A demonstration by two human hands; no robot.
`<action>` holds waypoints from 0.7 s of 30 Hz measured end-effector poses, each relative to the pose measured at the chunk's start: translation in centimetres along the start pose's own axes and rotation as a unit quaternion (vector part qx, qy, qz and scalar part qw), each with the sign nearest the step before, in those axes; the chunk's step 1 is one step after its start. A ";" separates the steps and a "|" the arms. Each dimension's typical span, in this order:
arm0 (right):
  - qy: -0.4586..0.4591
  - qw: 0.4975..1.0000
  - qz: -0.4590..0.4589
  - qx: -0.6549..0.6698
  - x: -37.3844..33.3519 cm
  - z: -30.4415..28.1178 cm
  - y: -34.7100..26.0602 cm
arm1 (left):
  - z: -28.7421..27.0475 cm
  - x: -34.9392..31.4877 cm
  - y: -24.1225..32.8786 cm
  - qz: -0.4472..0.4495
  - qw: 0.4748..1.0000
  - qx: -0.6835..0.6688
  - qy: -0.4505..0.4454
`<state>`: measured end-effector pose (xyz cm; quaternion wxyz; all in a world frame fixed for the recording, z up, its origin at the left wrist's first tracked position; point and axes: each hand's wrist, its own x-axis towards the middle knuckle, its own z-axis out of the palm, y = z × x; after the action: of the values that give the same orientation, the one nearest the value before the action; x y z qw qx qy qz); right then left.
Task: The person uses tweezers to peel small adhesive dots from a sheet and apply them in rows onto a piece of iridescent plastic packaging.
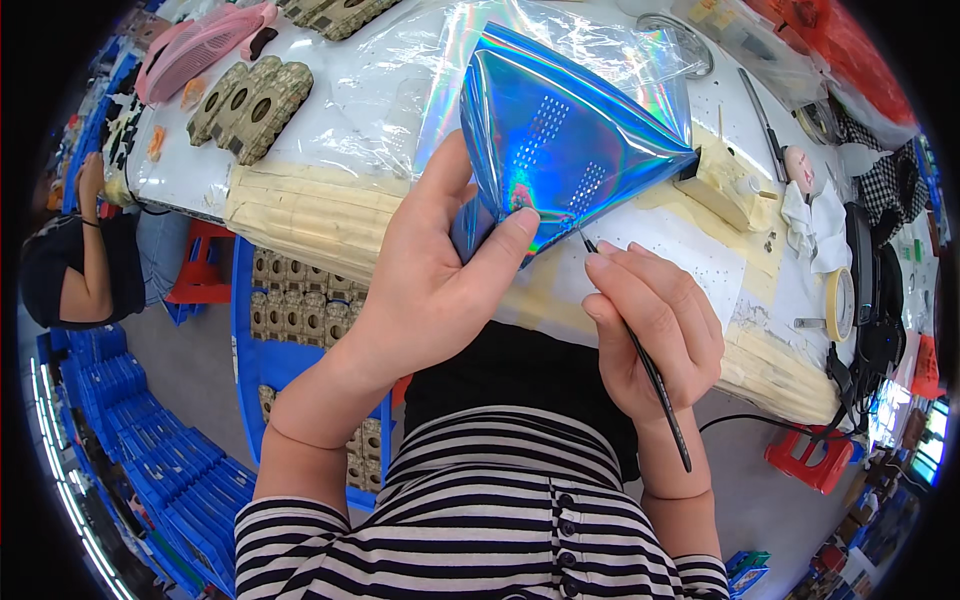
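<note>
So the shiny blue piece (610,125) is up over the desk's (320,140) near edge, just ahead of the left hand (435,240) — that's the nearer one. It's a rough triangle, long axis hard to call, one corner aimed toward the desk's right side. Left thumb's pressed on its low end, fingers mostly hidden. Right hand (660,315) is closed in a pinch round a slim dark stick (652,375), tip at the lower edge, can't tell if touching. Mirror-slick finish, rainbow sheen, two bands of tiny pale dots.
</note>
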<state>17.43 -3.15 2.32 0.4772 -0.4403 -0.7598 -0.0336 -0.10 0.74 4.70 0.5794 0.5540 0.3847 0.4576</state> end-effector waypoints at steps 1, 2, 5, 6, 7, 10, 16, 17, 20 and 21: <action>0.001 1.000 0.000 -0.001 0.0 0.0 0.0 | 0.0 0.0 0.0 -0.001 1.000 0.000 0.000; 0.002 1.000 0.000 -0.002 -0.1 0.0 0.0 | 0.0 0.0 0.1 -0.001 1.000 0.000 -0.001; 0.002 1.000 0.000 -0.003 -0.1 0.0 0.0 | 0.0 0.0 0.2 -0.006 1.000 -0.005 -0.003; 0.001 1.000 0.001 -0.003 -0.1 0.0 0.0 | 0.0 0.0 0.3 -0.009 1.000 -0.007 -0.003; 0.001 1.000 0.002 0.000 -0.1 -0.1 0.0 | 0.0 0.0 0.2 -0.007 1.000 -0.004 -0.003; 0.001 1.000 0.004 0.006 -0.1 -0.1 0.0 | 0.0 0.0 0.1 -0.001 1.000 -0.005 0.007; -0.006 1.000 -0.008 0.006 -0.1 0.0 0.0 | 0.2 0.0 0.0 0.003 0.999 -0.033 0.031; -0.006 1.000 -0.010 0.006 0.0 0.0 -0.1 | 0.2 0.0 0.0 0.002 0.999 -0.031 0.031; -0.008 1.000 -0.011 0.004 -0.1 0.0 -0.1 | 0.3 0.1 -0.1 0.004 0.999 -0.028 0.032; -0.009 1.000 -0.010 0.004 -0.1 0.0 -0.1 | 0.3 0.1 -0.1 0.004 0.999 -0.029 0.032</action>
<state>17.41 -3.23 2.31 0.4719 -0.4307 -0.7686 -0.0317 0.19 0.72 4.65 0.5804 0.5238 0.3874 0.4886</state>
